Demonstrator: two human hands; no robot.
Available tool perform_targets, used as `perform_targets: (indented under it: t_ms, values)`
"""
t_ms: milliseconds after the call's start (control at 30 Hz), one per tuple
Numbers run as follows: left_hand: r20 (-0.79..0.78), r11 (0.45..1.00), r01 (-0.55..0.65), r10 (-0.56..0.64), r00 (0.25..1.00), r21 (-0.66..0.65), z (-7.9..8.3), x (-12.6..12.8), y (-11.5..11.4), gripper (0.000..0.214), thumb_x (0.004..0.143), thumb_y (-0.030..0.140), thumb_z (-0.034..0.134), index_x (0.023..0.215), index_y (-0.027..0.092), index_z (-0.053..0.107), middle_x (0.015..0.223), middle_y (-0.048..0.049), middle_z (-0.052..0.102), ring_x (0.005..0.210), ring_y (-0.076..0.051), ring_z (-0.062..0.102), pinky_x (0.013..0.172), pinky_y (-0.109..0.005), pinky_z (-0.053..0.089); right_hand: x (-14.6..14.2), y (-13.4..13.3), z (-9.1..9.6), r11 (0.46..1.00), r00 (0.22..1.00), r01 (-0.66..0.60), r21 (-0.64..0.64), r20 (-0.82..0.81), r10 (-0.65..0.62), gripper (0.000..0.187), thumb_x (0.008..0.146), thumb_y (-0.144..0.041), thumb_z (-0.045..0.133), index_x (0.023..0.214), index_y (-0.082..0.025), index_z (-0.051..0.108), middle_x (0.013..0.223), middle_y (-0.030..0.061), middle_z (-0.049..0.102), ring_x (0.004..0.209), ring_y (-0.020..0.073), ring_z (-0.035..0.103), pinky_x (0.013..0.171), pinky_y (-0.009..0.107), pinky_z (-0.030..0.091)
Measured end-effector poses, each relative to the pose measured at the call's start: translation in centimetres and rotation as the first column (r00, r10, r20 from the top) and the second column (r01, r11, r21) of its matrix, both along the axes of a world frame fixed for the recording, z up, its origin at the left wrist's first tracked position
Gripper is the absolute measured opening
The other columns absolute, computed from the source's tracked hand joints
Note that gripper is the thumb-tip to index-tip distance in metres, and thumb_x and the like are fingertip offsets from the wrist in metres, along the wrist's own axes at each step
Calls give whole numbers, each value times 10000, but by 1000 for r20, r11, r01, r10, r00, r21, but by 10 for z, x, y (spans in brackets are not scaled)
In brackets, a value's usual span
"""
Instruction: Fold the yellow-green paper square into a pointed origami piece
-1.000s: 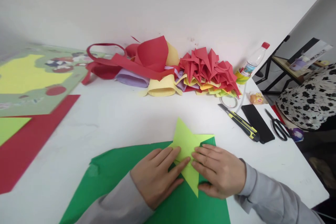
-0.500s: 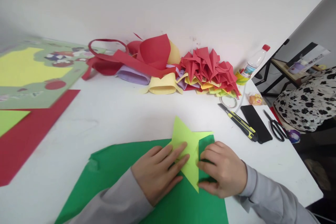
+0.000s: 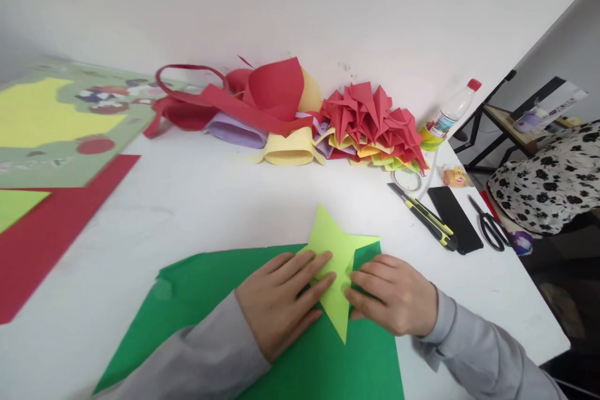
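Note:
A folded lime-green paper [image 3: 335, 237], shaped with star-like points, lies on a large green sheet [image 3: 197, 294]. My left hand [image 3: 285, 300] rests flat across the folded paper's left side, fingers stretched out and slightly apart. At the right edge of the same paper, my right hand [image 3: 391, 294] has its fingers curled and closed, with the fingertips on that edge. Its thumb is partly hidden beneath the fingers. One point of the paper sticks up towards the wall and another points down between my hands.
Along the wall sit red paper pieces [image 3: 276, 87], a yellow paper ring [image 3: 288, 149] and red folded paper [image 3: 360, 112]. To the right are a bottle [image 3: 443, 119], tape [image 3: 407, 180], a utility knife [image 3: 426, 219], a black case [image 3: 454, 219] and scissors [image 3: 490, 225]. Someone in patterned clothing [image 3: 546, 178] is beyond.
The lime-green paper has turned slightly, its lower point shifting left. My right hand has moved a little up and left along its edge. My left hand stays on the paper.

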State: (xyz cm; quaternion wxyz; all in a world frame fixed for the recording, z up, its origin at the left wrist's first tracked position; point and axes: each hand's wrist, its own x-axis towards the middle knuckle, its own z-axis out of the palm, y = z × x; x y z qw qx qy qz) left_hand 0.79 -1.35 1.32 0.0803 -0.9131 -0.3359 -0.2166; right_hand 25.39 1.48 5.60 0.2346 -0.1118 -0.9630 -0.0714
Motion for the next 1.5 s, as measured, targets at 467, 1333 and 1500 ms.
perform_targets:
  t_ms: [467,1333,1500]
  values:
    - [38,999,39,-40,998,14,-4,-2,1,279,955,310,516,1126,149,666,1282,-128,655,1153,-311,594,895,-458,532,-4,-1,5,996,1000,14,89,-17,-12,196,929,-70,513,888,-56,704,835,123,727,726,197,651,668,344,540]
    - [268,996,62,-44,963,-61,7,27,-33,258,943,323,500,919,131,669,994,-119,717,948,-270,634,903,-459,517,-3,9,-15,974,992,77,-214,-77,-95,113,958,-157,563,1001,-119,661,959,62,747,941,194,640,808,358,551]
    - [310,996,7,22,950,-93,7,34,-37,117,875,188,548,880,148,658,945,-100,711,899,-247,643,816,-404,551,-2,9,-15,966,993,90,-242,-54,-106,130,968,-166,534,1004,-140,656,951,70,733,951,192,623,810,359,544]
